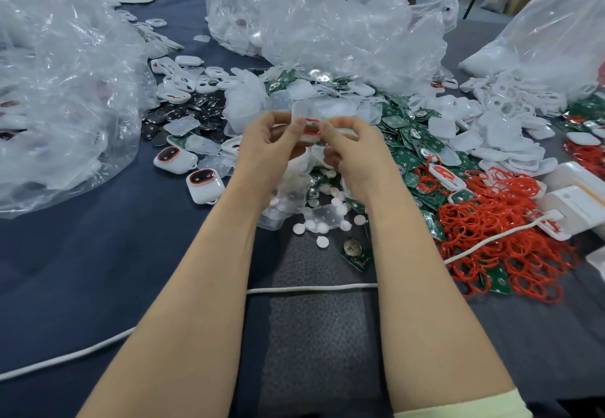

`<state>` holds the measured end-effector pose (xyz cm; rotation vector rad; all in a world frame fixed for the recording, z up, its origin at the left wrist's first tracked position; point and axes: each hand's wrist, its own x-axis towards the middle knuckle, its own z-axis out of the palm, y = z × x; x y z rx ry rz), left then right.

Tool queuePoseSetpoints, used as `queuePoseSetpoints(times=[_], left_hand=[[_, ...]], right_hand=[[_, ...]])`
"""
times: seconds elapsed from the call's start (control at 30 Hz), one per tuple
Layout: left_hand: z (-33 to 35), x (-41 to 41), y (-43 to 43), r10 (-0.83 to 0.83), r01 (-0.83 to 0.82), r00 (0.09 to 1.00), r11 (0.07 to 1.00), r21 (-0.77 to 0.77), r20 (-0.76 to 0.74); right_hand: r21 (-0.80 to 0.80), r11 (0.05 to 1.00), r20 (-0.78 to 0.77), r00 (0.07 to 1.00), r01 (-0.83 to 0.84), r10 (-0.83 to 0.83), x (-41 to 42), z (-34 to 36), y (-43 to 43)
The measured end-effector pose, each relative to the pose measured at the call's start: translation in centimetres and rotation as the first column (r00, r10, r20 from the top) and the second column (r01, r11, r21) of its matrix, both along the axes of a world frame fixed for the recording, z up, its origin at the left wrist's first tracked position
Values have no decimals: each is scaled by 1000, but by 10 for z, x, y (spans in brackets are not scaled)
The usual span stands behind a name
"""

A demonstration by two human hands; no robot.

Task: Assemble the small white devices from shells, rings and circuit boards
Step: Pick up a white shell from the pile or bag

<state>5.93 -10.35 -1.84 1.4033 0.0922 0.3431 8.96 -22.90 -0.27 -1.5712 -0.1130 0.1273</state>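
Both hands [271, 146] [352, 152] pinch white shell [311, 129]; plastic bags [327, 25] hold shells.

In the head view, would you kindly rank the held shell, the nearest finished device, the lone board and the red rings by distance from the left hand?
1. Shell, pinched in the left hand itself.
2. Finished device, just to its left.
3. Lone board, lower right, nearer the person.
4. Red rings, piled far right.
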Motion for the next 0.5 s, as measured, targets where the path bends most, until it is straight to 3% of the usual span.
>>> queuePoseSetpoints(times=[0.1, 0.5], left_hand=[[1, -2, 2, -72, 73, 997, 991, -113, 12], [1, -2, 0, -98, 94, 994, 991, -95, -41]], right_hand=[[257, 962, -124, 984, -92, 128, -1, 3, 0], [352, 932, -151, 978, -83, 144, -1, 1, 1]])
